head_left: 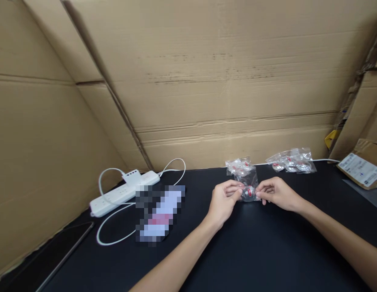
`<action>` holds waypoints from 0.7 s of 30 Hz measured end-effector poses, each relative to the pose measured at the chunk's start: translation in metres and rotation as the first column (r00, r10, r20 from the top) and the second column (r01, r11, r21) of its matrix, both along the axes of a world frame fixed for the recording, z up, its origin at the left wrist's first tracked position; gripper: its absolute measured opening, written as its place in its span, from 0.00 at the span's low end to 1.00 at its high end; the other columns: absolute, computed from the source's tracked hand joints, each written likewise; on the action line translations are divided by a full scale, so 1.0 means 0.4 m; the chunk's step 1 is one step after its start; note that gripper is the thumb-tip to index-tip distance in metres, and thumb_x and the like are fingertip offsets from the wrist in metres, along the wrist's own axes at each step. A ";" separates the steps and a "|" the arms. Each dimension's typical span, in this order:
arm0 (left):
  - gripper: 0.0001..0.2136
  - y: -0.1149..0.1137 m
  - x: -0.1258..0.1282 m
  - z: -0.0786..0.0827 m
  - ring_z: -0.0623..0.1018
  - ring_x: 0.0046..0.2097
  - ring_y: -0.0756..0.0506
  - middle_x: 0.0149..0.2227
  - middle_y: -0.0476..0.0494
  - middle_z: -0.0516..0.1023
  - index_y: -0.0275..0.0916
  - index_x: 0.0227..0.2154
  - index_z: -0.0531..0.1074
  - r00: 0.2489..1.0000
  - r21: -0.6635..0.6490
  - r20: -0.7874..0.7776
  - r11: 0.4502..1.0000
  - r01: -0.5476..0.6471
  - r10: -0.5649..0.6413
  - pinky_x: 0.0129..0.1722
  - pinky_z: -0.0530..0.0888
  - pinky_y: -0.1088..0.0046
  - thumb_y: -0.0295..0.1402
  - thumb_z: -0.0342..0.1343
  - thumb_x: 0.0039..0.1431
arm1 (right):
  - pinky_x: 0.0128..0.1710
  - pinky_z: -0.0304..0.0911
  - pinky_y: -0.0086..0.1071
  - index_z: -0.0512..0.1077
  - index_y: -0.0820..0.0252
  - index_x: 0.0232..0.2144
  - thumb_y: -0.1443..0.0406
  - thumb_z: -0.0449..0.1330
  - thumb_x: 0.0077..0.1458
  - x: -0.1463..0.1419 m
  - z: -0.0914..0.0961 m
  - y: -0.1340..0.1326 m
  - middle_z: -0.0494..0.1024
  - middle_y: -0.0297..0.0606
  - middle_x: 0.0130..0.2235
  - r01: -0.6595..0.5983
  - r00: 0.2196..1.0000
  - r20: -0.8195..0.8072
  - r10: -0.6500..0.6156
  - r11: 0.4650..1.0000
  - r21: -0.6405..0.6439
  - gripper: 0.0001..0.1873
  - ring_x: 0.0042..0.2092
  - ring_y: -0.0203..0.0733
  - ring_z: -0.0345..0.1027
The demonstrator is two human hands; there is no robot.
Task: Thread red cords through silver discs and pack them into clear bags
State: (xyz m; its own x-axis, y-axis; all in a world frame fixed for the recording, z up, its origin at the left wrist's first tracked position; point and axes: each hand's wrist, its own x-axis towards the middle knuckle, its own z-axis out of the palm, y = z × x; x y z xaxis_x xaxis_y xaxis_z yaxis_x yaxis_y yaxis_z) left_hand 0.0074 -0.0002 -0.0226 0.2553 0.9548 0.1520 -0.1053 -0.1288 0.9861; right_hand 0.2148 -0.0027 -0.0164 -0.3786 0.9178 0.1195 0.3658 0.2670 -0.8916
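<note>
My left hand (pixel 223 200) and my right hand (pixel 275 192) meet over the black table (pixel 237 251), each pinching one side of a small clear plastic bag (pixel 248 187). A small silvery item with a red mark sits in the bag between my fingertips. Just behind the held bag lies another clear bag (pixel 238 165) with similar red-and-white pieces. Farther right, a heap of clear bags (pixel 293 161) rests near the cardboard wall.
A white power strip (pixel 123 191) with white cables lies at the left. Beside it is a pixelated object (pixel 159 215). A dark tablet (pixel 59 251) lies at the front left. Cardboard walls (pixel 206 81) enclose the table. A labelled parcel (pixel 360 168) sits at right.
</note>
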 end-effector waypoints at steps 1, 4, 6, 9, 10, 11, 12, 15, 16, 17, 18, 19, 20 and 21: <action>0.07 -0.001 0.000 -0.001 0.81 0.34 0.44 0.32 0.38 0.82 0.33 0.34 0.76 1.000 -0.003 -0.001 1.000 -0.002 0.002 0.36 0.77 0.69 0.29 0.62 0.51 | 0.30 0.65 0.31 0.75 0.63 0.28 0.62 0.62 0.53 0.001 -0.001 0.001 0.77 0.38 0.26 0.000 1.000 -0.009 0.000 1.000 -0.008 0.09 0.25 0.37 0.71; 0.08 0.000 -0.002 -0.001 0.80 0.32 0.45 0.33 0.38 0.82 0.32 0.34 0.76 1.000 -0.002 -0.017 1.000 -0.001 0.001 0.35 0.77 0.70 0.30 0.62 0.51 | 0.31 0.66 0.31 0.76 0.63 0.28 0.62 0.63 0.52 0.002 -0.004 0.003 0.78 0.38 0.26 -0.009 1.000 -0.030 0.008 1.000 -0.018 0.09 0.26 0.37 0.70; 0.07 0.002 -0.004 0.000 0.80 0.32 0.46 0.33 0.39 0.82 0.33 0.35 0.76 0.999 -0.004 -0.033 1.000 0.000 0.000 0.35 0.76 0.70 0.29 0.61 0.52 | 0.31 0.66 0.31 0.76 0.63 0.28 0.63 0.63 0.52 0.001 -0.005 0.001 0.77 0.37 0.24 -0.012 1.000 -0.020 0.011 1.000 -0.021 0.08 0.26 0.37 0.70; 0.09 0.002 -0.007 0.004 0.80 0.34 0.46 0.32 0.41 0.81 0.34 0.37 0.76 0.997 0.012 -0.072 1.000 -0.014 0.015 0.35 0.76 0.70 0.29 0.60 0.52 | 0.30 0.66 0.31 0.76 0.62 0.30 0.62 0.63 0.53 -0.007 -0.003 -0.006 0.77 0.37 0.26 -0.002 1.000 0.024 0.002 1.000 0.020 0.08 0.28 0.37 0.70; 0.10 0.001 -0.007 0.006 0.79 0.34 0.45 0.32 0.41 0.81 0.35 0.38 0.76 0.996 0.033 -0.090 0.999 -0.020 0.023 0.36 0.76 0.70 0.29 0.60 0.52 | 0.31 0.66 0.31 0.76 0.62 0.32 0.62 0.62 0.54 -0.011 -0.001 -0.009 0.77 0.37 0.28 0.007 0.999 0.033 -0.008 0.999 0.050 0.08 0.29 0.38 0.70; 0.10 0.000 -0.006 0.007 0.79 0.35 0.45 0.32 0.42 0.81 0.35 0.39 0.76 0.994 0.060 -0.109 0.998 -0.023 0.029 0.36 0.75 0.70 0.30 0.61 0.53 | 0.31 0.67 0.32 0.75 0.61 0.35 0.61 0.62 0.54 -0.014 0.002 -0.012 0.78 0.38 0.30 0.017 0.999 0.031 -0.020 0.996 0.083 0.09 0.30 0.38 0.70; 0.10 -0.001 -0.006 0.009 0.79 0.35 0.45 0.32 0.42 0.81 0.35 0.38 0.76 0.991 0.091 -0.127 0.996 -0.022 0.034 0.37 0.75 0.71 0.31 0.61 0.53 | 0.32 0.67 0.32 0.75 0.61 0.37 0.61 0.62 0.55 -0.018 0.005 -0.014 0.78 0.39 0.32 0.029 0.999 0.014 -0.031 0.993 0.114 0.10 0.31 0.39 0.70; 0.07 -0.006 -0.003 0.016 0.78 0.37 0.45 0.35 0.41 0.81 0.36 0.35 0.77 0.988 0.172 -0.150 0.985 -0.002 0.028 0.38 0.74 0.71 0.33 0.60 0.55 | 0.37 0.68 0.33 0.74 0.60 0.38 0.60 0.61 0.57 -0.026 0.013 -0.017 0.78 0.39 0.35 0.064 0.995 -0.081 -0.049 0.979 0.193 0.10 0.36 0.41 0.72; 0.07 -0.007 -0.003 0.018 0.78 0.37 0.45 0.35 0.41 0.80 0.35 0.33 0.78 0.988 0.188 -0.150 0.982 0.000 0.029 0.39 0.74 0.71 0.34 0.59 0.56 | 0.38 0.68 0.34 0.74 0.60 0.36 0.60 0.60 0.57 -0.028 0.014 -0.017 0.78 0.39 0.35 0.076 0.993 -0.110 -0.054 0.974 0.214 0.10 0.36 0.41 0.72; 0.07 -0.010 -0.002 0.021 0.78 0.37 0.45 0.35 0.41 0.80 0.35 0.33 0.78 0.988 0.202 -0.151 0.979 -0.003 0.034 0.38 0.73 0.71 0.34 0.59 0.57 | 0.39 0.67 0.34 0.74 0.60 0.34 0.59 0.60 0.58 -0.030 0.014 -0.016 0.78 0.39 0.34 0.089 0.989 -0.132 -0.060 0.969 0.230 0.09 0.37 0.41 0.72; 0.08 -0.012 -0.002 0.024 0.78 0.36 0.45 0.34 0.42 0.80 0.35 0.32 0.78 0.987 0.213 -0.154 0.977 -0.005 0.039 0.38 0.73 0.71 0.35 0.58 0.58 | 0.39 0.67 0.34 0.74 0.60 0.33 0.59 0.60 0.57 -0.032 0.014 -0.016 0.77 0.39 0.33 0.107 0.986 -0.154 -0.071 0.965 0.241 0.10 0.36 0.41 0.72; 0.09 -0.014 -0.002 0.026 0.78 0.35 0.45 0.32 0.42 0.80 0.35 0.32 0.78 0.986 0.223 -0.159 0.975 -0.007 0.044 0.37 0.73 0.71 0.36 0.58 0.58 | 0.39 0.67 0.34 0.74 0.60 0.32 0.59 0.61 0.57 -0.034 0.013 -0.017 0.77 0.38 0.33 0.126 0.980 -0.179 -0.083 0.961 0.246 0.10 0.36 0.41 0.72; 0.09 -0.016 -0.002 0.028 0.77 0.34 0.46 0.31 0.43 0.79 0.35 0.32 0.78 0.985 0.234 -0.166 0.972 -0.007 0.047 0.36 0.72 0.72 0.36 0.57 0.59 | 0.39 0.67 0.35 0.74 0.60 0.33 0.59 0.62 0.56 -0.037 0.012 -0.018 0.77 0.38 0.33 0.144 0.973 -0.209 -0.093 0.958 0.246 0.10 0.36 0.41 0.72; 0.10 -0.018 -0.001 0.029 0.77 0.33 0.46 0.30 0.43 0.79 0.35 0.32 0.78 0.983 0.243 -0.176 0.970 -0.002 0.046 0.34 0.72 0.72 0.37 0.57 0.59 | 0.39 0.68 0.35 0.74 0.60 0.33 0.59 0.62 0.56 -0.039 0.011 -0.020 0.77 0.38 0.33 0.161 0.965 -0.243 -0.101 0.957 0.242 0.10 0.36 0.41 0.72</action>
